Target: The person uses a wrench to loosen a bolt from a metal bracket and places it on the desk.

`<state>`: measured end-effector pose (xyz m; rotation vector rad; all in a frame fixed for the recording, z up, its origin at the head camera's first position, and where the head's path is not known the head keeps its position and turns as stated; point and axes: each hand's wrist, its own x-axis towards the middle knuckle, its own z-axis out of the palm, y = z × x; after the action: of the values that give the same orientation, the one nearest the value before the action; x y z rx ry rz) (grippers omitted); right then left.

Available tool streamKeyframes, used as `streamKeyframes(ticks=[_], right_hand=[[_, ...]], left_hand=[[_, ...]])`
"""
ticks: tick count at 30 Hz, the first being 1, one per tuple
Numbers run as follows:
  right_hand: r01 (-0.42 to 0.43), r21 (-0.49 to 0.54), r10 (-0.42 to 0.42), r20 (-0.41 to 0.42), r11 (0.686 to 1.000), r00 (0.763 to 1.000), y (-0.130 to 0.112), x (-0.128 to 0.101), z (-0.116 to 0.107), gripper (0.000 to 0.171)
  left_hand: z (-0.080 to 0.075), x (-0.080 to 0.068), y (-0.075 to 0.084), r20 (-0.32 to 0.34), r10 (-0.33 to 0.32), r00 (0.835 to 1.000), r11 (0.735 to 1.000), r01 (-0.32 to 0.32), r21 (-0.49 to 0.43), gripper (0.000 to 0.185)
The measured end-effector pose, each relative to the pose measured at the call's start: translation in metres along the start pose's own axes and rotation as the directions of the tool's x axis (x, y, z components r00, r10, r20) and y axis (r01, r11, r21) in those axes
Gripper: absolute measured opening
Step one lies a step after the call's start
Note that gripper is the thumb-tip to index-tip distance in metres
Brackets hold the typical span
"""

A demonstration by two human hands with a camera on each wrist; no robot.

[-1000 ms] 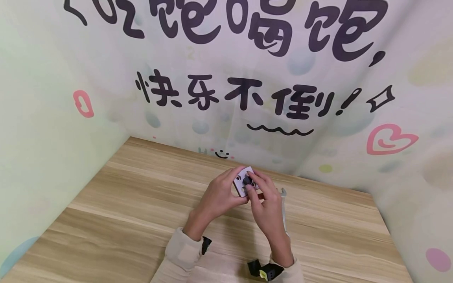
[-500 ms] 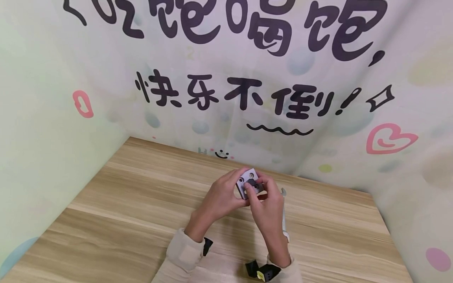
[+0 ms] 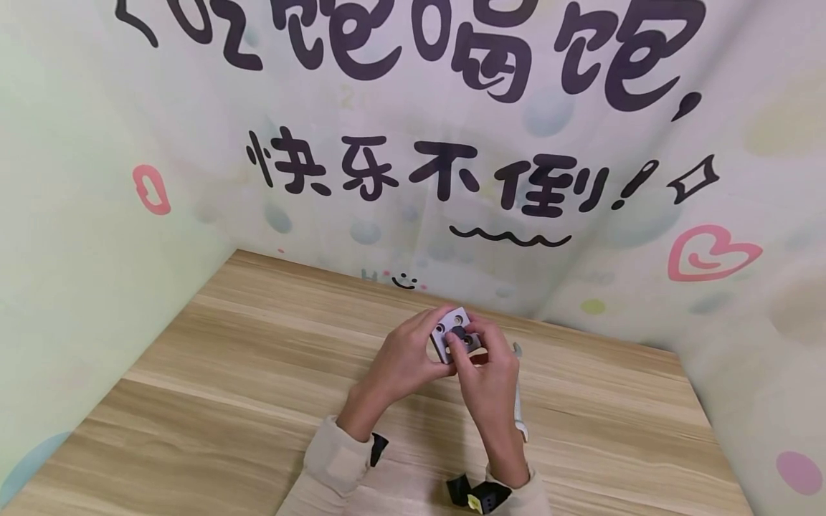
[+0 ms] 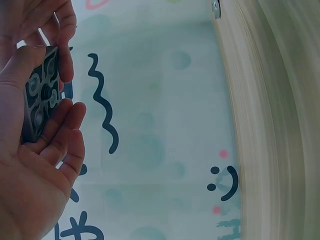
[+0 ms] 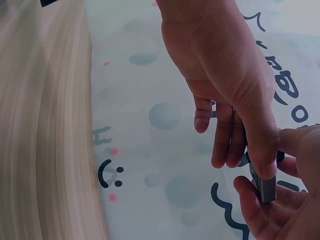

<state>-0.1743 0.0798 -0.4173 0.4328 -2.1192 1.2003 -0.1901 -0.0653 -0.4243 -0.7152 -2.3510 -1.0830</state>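
Note:
Both hands hold a small square white plate (image 3: 447,326) with round holes above the wooden table (image 3: 226,373). My left hand (image 3: 431,345) grips the plate by its left edge and back; the left wrist view shows the plate (image 4: 42,95) dark, between my thumb and fingers. My right hand (image 3: 466,345) pinches a black knob (image 3: 459,333) at the middle of the plate's face. In the right wrist view my right thumb (image 5: 262,155) lies over the plate's edge (image 5: 267,189), and the left hand (image 5: 280,220) cups it from below.
A slim white tool (image 3: 518,401) lies on the table just right of my right hand. Printed fabric walls (image 3: 452,179) close off the table at the back, left and right. Black wrist straps (image 3: 480,494) sit at my cuffs.
The plate has shifted slightly right and tilted. My right fingers have closed further round the black knob. The left hand keeps its grip.

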Motion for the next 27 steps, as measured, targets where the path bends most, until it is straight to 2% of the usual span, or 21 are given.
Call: streamKeyframes(ticks=[14, 27], right_hand=[[-0.013, -0.005, 0.013, 0.034, 1.000, 0.999, -0.0016, 0.0011, -0.0024, 0.022], [-0.022, 0.004, 0.022, 0.060, 1.000, 0.998, -0.0033, 0.0024, -0.0035, 0.023]], left_hand=[[-0.0002, 0.0001, -0.0020, -0.008, -0.003, 1.000, 1.000, 0.003, 0.000, 0.077], [-0.0025, -0.0002, -0.0021, -0.023, 0.023, 0.999, 1.000, -0.023, 0.000, 0.075]])
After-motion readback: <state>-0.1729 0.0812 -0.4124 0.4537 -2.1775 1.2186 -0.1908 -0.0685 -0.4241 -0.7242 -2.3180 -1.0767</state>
